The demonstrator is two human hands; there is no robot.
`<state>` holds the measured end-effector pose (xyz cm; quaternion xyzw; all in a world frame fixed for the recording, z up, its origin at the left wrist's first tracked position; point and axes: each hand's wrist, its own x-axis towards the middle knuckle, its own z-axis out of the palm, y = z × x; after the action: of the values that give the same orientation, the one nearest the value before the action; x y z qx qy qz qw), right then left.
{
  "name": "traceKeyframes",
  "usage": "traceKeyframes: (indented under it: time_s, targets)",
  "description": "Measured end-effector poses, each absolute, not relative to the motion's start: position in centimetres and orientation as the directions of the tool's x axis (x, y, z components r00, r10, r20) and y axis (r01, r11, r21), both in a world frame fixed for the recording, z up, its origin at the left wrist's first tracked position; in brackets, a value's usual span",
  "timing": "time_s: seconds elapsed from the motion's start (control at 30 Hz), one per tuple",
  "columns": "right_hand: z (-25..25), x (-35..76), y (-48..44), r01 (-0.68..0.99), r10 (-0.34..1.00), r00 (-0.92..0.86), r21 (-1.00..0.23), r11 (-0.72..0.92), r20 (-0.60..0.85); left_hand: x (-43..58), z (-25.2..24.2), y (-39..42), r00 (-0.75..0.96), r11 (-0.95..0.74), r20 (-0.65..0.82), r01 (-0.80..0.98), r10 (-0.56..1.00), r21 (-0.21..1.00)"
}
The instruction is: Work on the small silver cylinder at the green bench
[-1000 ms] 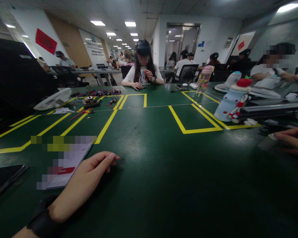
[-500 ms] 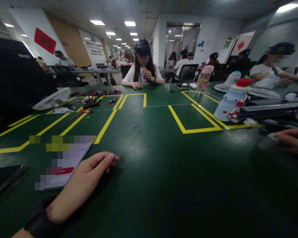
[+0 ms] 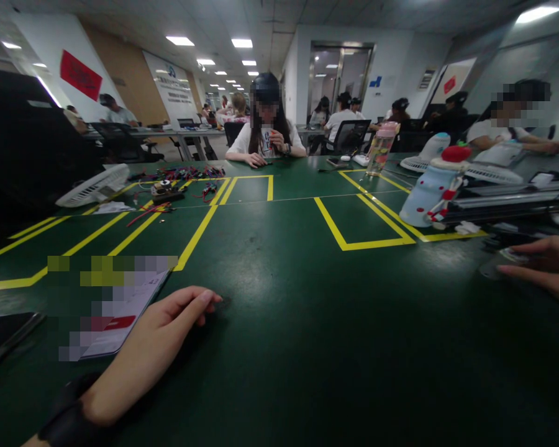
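The left hand (image 3: 168, 329) lies palm down on the green table (image 3: 307, 347), fingers (image 3: 205, 299) loosely stretched and close together, holding nothing. A black wristband (image 3: 68, 416) sits behind them on the wrist. Just left of these fingers, touching the side of the hand, lies a paper (image 3: 121, 310). Further left is a dark phone (image 3: 7, 335).

Well to the right, the right hand (image 3: 547, 267) comes in from the edge, its fingers (image 3: 507, 270) stretched out toward the left. A small clear object (image 3: 491, 266) stands on the table at their tips. Whether they grip it or only touch it I cannot tell.

Beyond both sets of fingers run yellow tape lines (image 3: 193, 239). Past the right fingers stands a pale blue bottle (image 3: 428, 195) with a red cap. Past the left ones are a white fan (image 3: 90, 186) and a heap of wires (image 3: 181, 174). Furthest off, a person (image 3: 265, 139) sits across the table.
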<state>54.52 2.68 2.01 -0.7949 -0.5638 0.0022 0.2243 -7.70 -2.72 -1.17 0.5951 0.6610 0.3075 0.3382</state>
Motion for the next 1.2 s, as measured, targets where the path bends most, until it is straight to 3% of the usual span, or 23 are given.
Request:
traceKeyframes:
  time_s: [0.07, 0.13, 0.2, 0.27, 0.37, 0.47, 0.6, 0.73, 0.97, 1.1, 1.2]
  targets:
    - [2.4, 51.6, 2.2, 0.858, 0.889, 0.399, -0.433, -0.275, 0.226, -7.6, -1.2, -2.6, -0.063, 0.099, -0.076, 0.583, 0.995, 0.806]
    - [2.3, 47.3, 1.7, 0.857, 0.873, 0.333, -0.501, -0.123, 0.355, -7.4, -1.1, -2.6, -0.056, 0.09, -0.071, 0.596, 0.996, 0.798]
    - [1.9, 42.1, 1.0, 0.839, 0.876, 0.097, -0.512, 0.183, 0.472, -7.3, -1.0, -2.6, -0.043, 0.082, -0.071, 0.614, 0.997, 0.785]
    - [1.6, 36.7, 0.4, 0.741, 0.843, -0.215, -0.48, 0.469, 0.493, -7.2, -0.9, -2.6, -0.034, 0.078, -0.072, 0.624, 0.997, 0.778]
    - [1.3, 29.6, -0.2, 0.552, 0.74, -0.532, -0.494, 0.672, 0.412, -7.3, -0.8, -2.8, -0.029, 0.081, -0.081, 0.629, 0.996, 0.773]
    - [0.9, 25.4, -0.4, 0.447, 0.687, -0.639, -0.559, 0.699, 0.348, -7.4, -0.9, -2.9, -0.012, 0.076, -0.088, 0.631, 0.996, 0.772]
    - [-0.3, 24.2, -0.3, 0.401, 0.683, -0.647, -0.612, 0.682, 0.337, -6.8, -0.7, -2.9, 0.003, 0.049, -0.069, 0.664, 0.998, 0.746]
    - [-1.1, 24.4, -0.2, 0.412, 0.763, -0.587, -0.711, 0.57, 0.272, -3.3, 0.8, -2.8, 0.157, -0.159, 0.067, 0.705, 0.985, 0.691]
    - [-1.2, 24.0, 0.0, 0.36, 0.788, -0.572, -0.793, 0.492, 0.228, 4.0, 4.1, -1.3, 0.416, -0.469, 0.262, 0.545, 0.871, 0.694]
    - [-1.0, 24.0, -0.1, 0.416, 0.812, -0.528, -0.758, 0.502, 0.248, 3.5, 4.5, -0.8, 0.287, -0.451, 0.348, 0.557, 0.892, 0.697]
    - [-0.9, 24.1, 0.0, 0.462, 0.826, -0.479, -0.715, 0.524, 0.296, 2.6, 3.7, -0.9, 0.219, -0.374, 0.303, 0.59, 0.927, 0.716]
